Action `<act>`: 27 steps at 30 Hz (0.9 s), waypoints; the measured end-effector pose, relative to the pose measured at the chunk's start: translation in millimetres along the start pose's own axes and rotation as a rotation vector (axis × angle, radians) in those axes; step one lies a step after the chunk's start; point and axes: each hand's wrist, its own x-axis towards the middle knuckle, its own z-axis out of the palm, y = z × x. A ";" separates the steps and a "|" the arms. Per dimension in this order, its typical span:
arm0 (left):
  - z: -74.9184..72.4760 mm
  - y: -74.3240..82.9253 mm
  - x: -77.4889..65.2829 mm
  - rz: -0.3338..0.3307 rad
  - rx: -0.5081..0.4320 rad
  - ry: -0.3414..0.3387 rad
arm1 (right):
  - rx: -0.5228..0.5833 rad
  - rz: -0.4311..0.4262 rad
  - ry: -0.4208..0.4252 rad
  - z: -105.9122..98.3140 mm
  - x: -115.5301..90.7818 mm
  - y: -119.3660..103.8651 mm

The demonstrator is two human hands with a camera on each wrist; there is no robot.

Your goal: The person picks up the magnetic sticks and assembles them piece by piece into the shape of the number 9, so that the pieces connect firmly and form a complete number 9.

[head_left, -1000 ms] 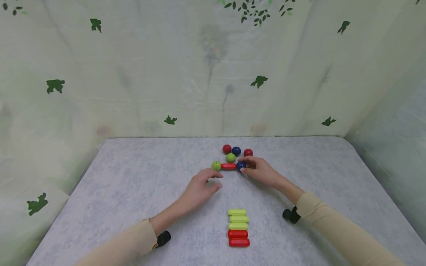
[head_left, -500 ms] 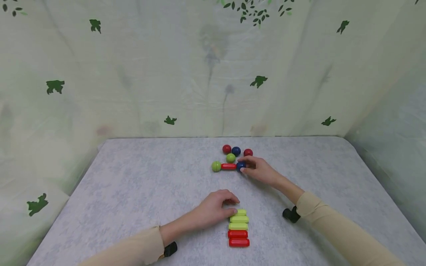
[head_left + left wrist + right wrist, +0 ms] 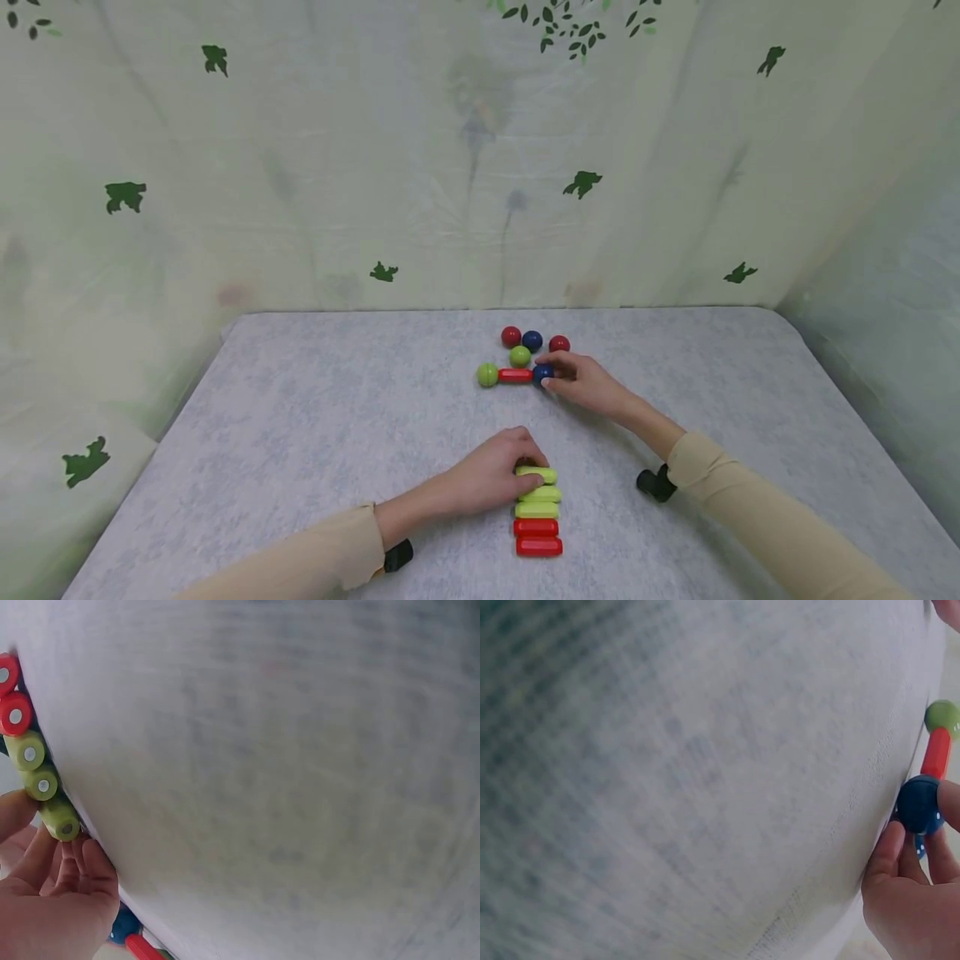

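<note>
In the head view my left hand (image 3: 501, 472) pinches the farthest yellow-green rod (image 3: 546, 474) of a short column, thumb on the near side and fingers on the far side. The left wrist view shows this rod's end (image 3: 66, 828) between thumb and fingers, a grey disc in its tip. My right hand (image 3: 588, 385) holds a blue ball (image 3: 542, 375) between thumb and fingers. That ball joins a red rod (image 3: 515, 377), whose other end meets a green ball (image 3: 487, 375), all lying in a line on the table.
Below the left hand lie two more yellow-green rods (image 3: 537, 510) and two red rods (image 3: 538, 547). Behind the joined piece sit a loose green ball (image 3: 520, 357), a blue ball (image 3: 532, 341) and two red balls (image 3: 511, 337). A patterned curtain (image 3: 315, 167) hangs behind the table (image 3: 337, 375).
My left hand has come away from the joined piece toward the rod column and now pinches the farthest yellow-green rod, which has shifted slightly. The right hand stays on the blue ball.
</note>
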 end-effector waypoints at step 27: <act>-22.7 -19.5 -5.0 -0.143 -0.170 0.267 | -0.024 -0.002 0.006 0.6 -1.3 -1.0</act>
